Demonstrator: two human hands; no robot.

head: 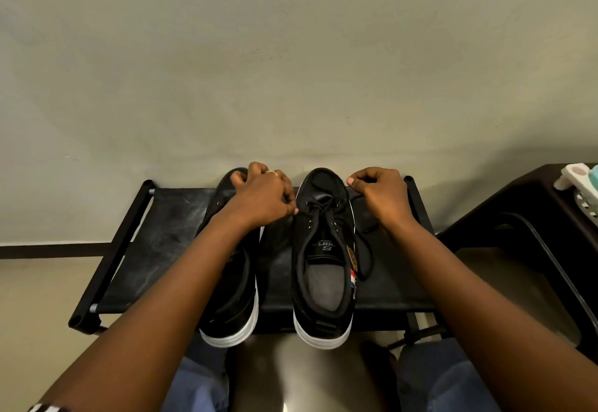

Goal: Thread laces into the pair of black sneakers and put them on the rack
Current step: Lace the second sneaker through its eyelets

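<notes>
Sneakers (323, 259) — black fabric, thick white soles — sit on the rack's (161, 249) dull black shelf, left hand (262, 196) pinching a lace (318, 204), right hand (378, 193) curled, its hold unclear.

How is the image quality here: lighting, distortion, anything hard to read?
Head view: dim, warm light; wide-angle bending curves the rack edges and wall; black laces blend into the right sneaker; the left hand hides the left sneaker eyelets; focus sharp.
</notes>
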